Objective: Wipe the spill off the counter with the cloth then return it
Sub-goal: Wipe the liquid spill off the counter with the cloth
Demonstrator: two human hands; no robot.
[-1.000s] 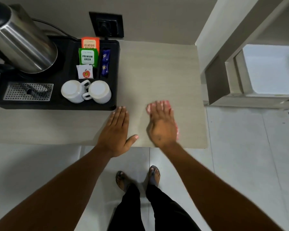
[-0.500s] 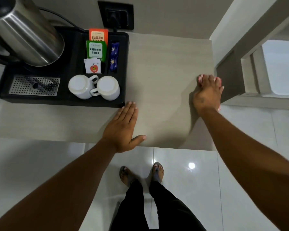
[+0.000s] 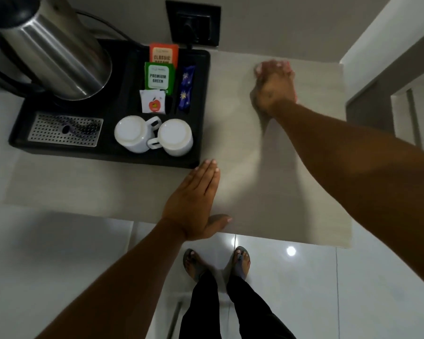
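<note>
The right hand lies palm down at the far right part of the tabletop, near the back wall. It presses on a pink cloth, of which only thin slivers show: one along the right side of the hand and a paler trace past the fingertips. The fingers lie close together and extended over the cloth; the hand is blurred, so whether its grip closes on the cloth or only presses flat on it cannot be told.

The left hand rests flat on the near part of the tabletop, fingers straight and together, thumb spread along the front edge. Its grip is released and holds nothing. The fingertips lie just beside the near right corner of a black tray.

The tray carries:
- a steel kettle at its far left;
- a perforated metal drip plate at its near left;
- two white cups, inverted, side by side;
- upright tea sachets, orange, green and white;
- a dark blue packet beside the sachets.

A black wall socket sits above the tray. No spill can be made out on the surface. Sandalled feet stand on the glossy tiled floor below the front edge.
</note>
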